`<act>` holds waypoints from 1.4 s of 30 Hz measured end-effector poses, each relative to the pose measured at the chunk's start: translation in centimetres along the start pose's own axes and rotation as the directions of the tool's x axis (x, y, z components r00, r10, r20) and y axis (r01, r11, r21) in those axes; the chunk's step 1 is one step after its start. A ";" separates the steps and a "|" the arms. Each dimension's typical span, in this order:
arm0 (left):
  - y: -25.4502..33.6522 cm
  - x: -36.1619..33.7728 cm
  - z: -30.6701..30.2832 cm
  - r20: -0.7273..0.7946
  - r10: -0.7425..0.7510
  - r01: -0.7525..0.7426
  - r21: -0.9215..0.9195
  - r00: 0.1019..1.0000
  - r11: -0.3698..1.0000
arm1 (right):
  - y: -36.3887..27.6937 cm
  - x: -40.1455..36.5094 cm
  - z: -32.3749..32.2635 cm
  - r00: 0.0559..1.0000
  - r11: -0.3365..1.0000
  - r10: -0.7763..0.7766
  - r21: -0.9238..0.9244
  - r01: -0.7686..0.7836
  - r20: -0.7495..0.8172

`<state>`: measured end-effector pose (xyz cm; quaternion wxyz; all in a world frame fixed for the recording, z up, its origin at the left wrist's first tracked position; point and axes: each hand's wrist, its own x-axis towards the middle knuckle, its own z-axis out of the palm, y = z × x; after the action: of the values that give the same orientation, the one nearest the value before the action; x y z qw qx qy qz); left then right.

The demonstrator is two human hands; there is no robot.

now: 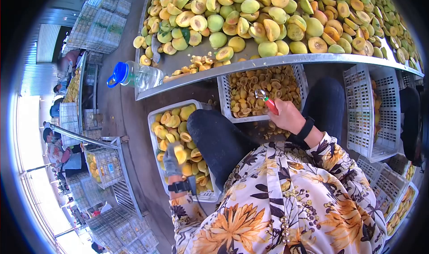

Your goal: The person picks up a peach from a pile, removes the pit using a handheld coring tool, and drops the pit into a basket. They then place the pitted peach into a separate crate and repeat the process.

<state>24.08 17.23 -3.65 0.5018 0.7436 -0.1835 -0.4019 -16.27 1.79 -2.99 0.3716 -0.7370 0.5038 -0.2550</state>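
My right hand (287,116) is closed around the red handle of a pitting knife (267,101) with a looped metal head. It hovers over a white crate of scooped-out pits and scraps (263,86) between my knees. My left hand (171,161), in a grey glove and blurred by motion, is over the left crate of peach halves (174,122). Against its fingers is a yellow peach half (180,154), equally blurred; the grip is partly hidden. Ahead, whole and halved peaches (268,24) are heaped on a metal-edged table (232,68).
A clear bottle with a blue cap (136,75) lies at the table's left corner. White crates (373,111) stand to my right. On the left are a metal rack (127,182), stacked crates (100,21) and other people (58,151) at work.
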 end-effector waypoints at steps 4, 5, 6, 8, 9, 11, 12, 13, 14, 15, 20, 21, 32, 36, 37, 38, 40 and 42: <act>2.5 0.2 -0.7 -0.024 0.345 -0.138 0.889 0.938 0.437 | 0.0 0.4 0.2 0.999 0.999 0.027 -0.033 -0.026 0.027; 5.1 0.3 2.3 -0.006 0.430 -0.234 0.833 0.903 0.501 | -0.4 0.3 0.2 0.999 1.000 0.019 -0.021 -0.019 0.028; 7.6 0.8 5.3 0.041 0.462 -0.302 0.808 0.886 0.506 | -0.7 0.4 0.1 1.000 1.000 0.008 -0.010 -0.008 0.025; 11.8 2.3 12.4 0.158 0.597 -0.531 0.666 0.787 0.524 | -1.0 0.4 -0.3 1.000 1.000 -0.001 0.023 0.001 -0.006; 13.8 2.8 15.8 0.233 0.585 -0.532 0.739 0.777 0.414 | -1.1 0.1 -0.7 0.999 0.998 -0.002 0.056 0.004 -0.036; 15.7 5.3 22.6 0.423 0.558 -0.590 0.793 0.714 0.154 | -1.9 -0.2 -2.1 0.995 0.995 0.068 0.077 -0.062 -0.078; 16.5 5.5 25.9 0.477 0.467 -0.584 0.804 0.745 0.110 | -2.0 -0.5 -2.8 0.988 0.989 0.119 0.104 -0.109 -0.100; 16.9 5.7 28.4 0.517 0.374 -0.578 0.814 0.770 0.064 | -1.9 -0.9 -3.5 0.986 0.988 0.130 0.094 -0.120 -0.107; 16.7 6.6 30.1 0.526 0.372 -0.588 0.806 0.765 0.070 | -1.7 -1.3 -4.2 0.980 0.988 0.142 0.076 -0.132 -0.141; 16.2 7.5 31.5 0.530 0.309 -0.571 0.819 0.790 0.053 | -1.4 -1.6 -4.7 0.973 0.988 0.151 0.059 -0.143 -0.177; 15.8 8.2 31.5 0.558 0.149 -0.568 0.728 0.816 0.384 | -1.3 -1.9 -6.5 0.955 0.983 0.173 0.096 -0.154 -0.242; 16.0 6.5 30.8 0.559 0.150 -0.569 0.728 0.816 0.383 | -1.2 -1.3 -6.3 0.947 0.985 0.133 0.144 -0.094 -0.291; 13.6 -5.7 26.6 0.643 0.681 -0.830 -0.123 0.350 0.543 | -6.5 3.7 -3.7 0.983 0.474 0.164 0.867 -0.151 0.081; 12.7 -7.0 26.8 0.655 0.367 -0.132 -0.380 0.660 0.916 | -7.4 3.3 -3.0 0.985 0.418 0.108 0.893 -0.167 0.134; 12.4 -7.1 27.2 0.652 0.369 -0.133 -0.383 0.662 0.914 | -7.2 3.5 -2.0 0.985 0.420 0.105 0.892 -0.169 0.137; 11.9 -6.7 27.8 0.606 0.345 -0.024 -0.472 0.717 0.881 | -7.0 3.7 -0.8 0.991 0.727 0.058 0.686 0.041 -0.120; 10.6 -5.3 27.5 0.624 0.178 0.283 -0.566 0.761 0.775 | -7.8 3.4 -0.7 0.947 0.962 -0.066 0.233 0.144 -0.313; 10.2 -4.2 28.0 0.521 0.137 0.231 -0.579 0.842 0.782 | -8.5 2.5 -1.0 0.945 0.977 -0.068 0.171 0.128 -0.319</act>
<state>0.98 -1.07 2.32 0.6354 0.3978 -0.1538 -0.6437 -11.45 0.97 4.45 0.3429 -0.6729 0.4919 -0.4331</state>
